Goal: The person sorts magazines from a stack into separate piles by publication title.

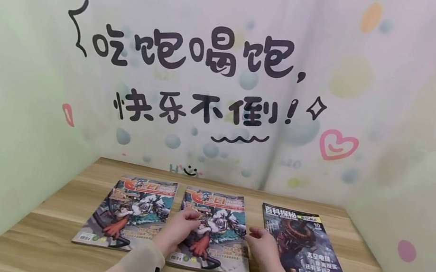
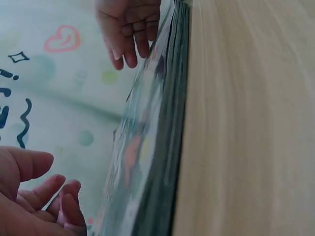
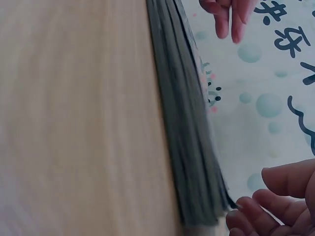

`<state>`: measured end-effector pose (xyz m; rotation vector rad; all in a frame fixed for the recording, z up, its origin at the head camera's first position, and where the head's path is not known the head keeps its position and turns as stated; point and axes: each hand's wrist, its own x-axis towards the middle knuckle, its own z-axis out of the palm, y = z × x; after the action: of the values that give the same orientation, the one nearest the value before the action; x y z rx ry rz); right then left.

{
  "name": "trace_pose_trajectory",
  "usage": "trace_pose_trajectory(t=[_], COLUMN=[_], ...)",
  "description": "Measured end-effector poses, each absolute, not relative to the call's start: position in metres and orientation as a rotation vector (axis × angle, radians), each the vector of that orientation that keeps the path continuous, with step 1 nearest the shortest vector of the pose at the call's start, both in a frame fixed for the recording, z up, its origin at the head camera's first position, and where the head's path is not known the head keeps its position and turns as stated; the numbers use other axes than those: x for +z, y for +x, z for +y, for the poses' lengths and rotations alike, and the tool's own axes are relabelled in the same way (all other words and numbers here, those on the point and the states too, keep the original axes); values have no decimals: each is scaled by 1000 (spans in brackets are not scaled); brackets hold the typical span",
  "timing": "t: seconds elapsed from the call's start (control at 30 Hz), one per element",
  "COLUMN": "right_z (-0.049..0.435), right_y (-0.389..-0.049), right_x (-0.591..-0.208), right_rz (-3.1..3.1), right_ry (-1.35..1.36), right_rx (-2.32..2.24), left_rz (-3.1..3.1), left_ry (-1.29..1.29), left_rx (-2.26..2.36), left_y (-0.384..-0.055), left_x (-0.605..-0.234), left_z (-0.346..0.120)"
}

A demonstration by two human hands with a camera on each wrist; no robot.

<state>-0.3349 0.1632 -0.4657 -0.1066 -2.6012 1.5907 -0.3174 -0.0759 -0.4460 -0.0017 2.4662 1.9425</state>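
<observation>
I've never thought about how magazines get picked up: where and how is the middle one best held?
Probably pinch the middle magazine by its left and right edges, left hand coming from the left, right hand from the right. It lies flat, its layered near edge looks thick, and strips of table show on both sides.

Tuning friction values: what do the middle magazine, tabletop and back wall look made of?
Middle magazine: paper, possibly glossy; layered edges show in the wrist views, and the cover looks pale-sheened in the left one.
Tabletop: wood or wood-look laminate, fairly matte; light brown grain, no strong glare.
Back wall: perhaps printed fabric or plastic sheet, matte; soft vertical fold.
</observation>
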Motion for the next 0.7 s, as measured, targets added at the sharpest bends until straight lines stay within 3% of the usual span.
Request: trace_pose_trajectory(t=[0.7], right_z=[157], right_y=[-328], right_x=[-479], right_rz=[-2601], right_ry=[-177], right_rx=[1733], left_rz=[2480], left_ry=[-271], left_rx=[1988], left_y=[-304], left_x=[-466], left_z=[-103])
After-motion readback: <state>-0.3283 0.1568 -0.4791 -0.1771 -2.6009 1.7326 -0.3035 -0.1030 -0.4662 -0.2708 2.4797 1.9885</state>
